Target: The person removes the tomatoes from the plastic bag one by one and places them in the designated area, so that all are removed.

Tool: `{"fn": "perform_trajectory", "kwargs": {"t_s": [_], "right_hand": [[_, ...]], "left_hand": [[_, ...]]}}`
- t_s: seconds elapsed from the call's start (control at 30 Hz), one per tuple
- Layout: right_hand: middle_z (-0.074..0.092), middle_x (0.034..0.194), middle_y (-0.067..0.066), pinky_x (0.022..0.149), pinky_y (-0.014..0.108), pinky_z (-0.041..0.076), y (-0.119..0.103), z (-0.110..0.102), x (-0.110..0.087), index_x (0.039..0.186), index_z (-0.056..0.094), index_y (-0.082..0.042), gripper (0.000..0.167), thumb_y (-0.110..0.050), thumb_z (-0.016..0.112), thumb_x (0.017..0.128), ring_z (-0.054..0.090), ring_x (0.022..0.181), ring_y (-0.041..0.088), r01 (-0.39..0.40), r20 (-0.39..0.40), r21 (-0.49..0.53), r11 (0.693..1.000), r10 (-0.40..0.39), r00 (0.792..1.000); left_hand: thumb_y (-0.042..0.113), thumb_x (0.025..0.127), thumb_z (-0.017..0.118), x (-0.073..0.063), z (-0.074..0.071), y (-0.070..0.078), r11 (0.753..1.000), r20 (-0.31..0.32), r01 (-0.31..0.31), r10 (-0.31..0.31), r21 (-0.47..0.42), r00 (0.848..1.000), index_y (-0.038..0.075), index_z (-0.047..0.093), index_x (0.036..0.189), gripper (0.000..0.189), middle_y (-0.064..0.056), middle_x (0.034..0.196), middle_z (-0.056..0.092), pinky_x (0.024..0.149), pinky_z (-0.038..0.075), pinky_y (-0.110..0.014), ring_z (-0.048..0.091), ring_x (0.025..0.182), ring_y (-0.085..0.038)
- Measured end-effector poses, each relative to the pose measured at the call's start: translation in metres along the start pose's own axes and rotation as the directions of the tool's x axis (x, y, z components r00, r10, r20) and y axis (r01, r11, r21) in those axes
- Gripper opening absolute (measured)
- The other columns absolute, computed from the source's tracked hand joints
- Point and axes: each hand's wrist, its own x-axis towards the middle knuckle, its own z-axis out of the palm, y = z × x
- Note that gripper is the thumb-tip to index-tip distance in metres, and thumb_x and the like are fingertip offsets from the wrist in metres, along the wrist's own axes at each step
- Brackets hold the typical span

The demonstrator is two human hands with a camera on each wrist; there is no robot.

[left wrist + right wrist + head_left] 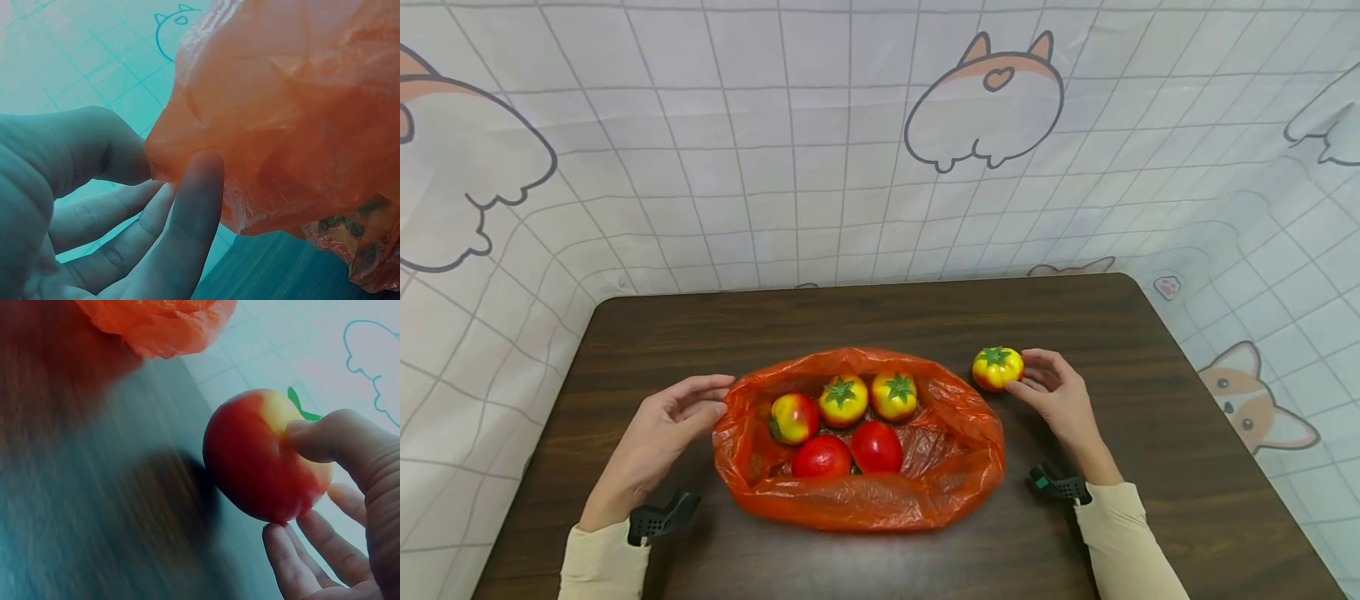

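A red plastic bag (872, 507) lies wide open on the table. Inside it are several tomatoes: two yellow ones with green tops (843, 403), one half yellow and half red (796, 418), and two red ones (877, 447). My left hand (658, 433) pinches the bag's left rim between thumb and fingers; in the left wrist view the thin film (269, 144) stretches from the fingertips. To the right of the bag, my right hand (1063, 408) holds a yellow-and-red tomato (997, 369) between thumb and fingertips. The right wrist view shows this tomato (256, 456) red underneath, its shadow apart from it.
The dark wooden table (1180, 467) has rounded far corners. Behind it hangs a white gridded cloth (820, 183) with cartoon dogs. A black wrist strap (662, 515) sits on each wrist, just below the light sleeves (1123, 533).
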Motion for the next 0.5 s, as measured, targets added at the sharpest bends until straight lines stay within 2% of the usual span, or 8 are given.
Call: {"fn": "perform_trajectory", "kwargs": {"t_s": [0.3, 0.5], "right_hand": [[0.06, 0.129, -0.006, 0.091, 0.009, 0.054, -0.002, -0.008, -0.004, 0.14, 0.05, 0.004, 0.058, -0.013, 0.079, 0.092, 0.065, 0.107, -0.005, 0.024, -0.015, 0.004, 1.0, -0.024, 1.0], [0.063, 0.127, 0.008, 0.089, 0.009, 0.055, -0.009, -0.012, -0.006, 0.136, 0.051, 0.007, 0.056, -0.009, 0.079, 0.091, 0.068, 0.105, 0.0, 0.044, -0.046, 0.004, 0.999, -0.043, 0.998]], "left_hand": [[0.027, 0.103, 0.065, 0.0, 0.0, 0.0, 1.0, 0.004, -0.005, 0.005, -0.004, 1.0, 0.004, 0.052, 0.146, 0.05, 0.007, 0.123, 0.068, 0.09, 0.061, -0.022, 0.072, 0.109, -0.003], [0.028, 0.103, 0.065, 0.0, 0.0, 0.0, 1.0, 0.005, -0.006, 0.006, -0.001, 1.0, 0.004, 0.052, 0.146, 0.051, 0.008, 0.123, 0.068, 0.09, 0.061, -0.021, 0.072, 0.109, -0.002]]}}
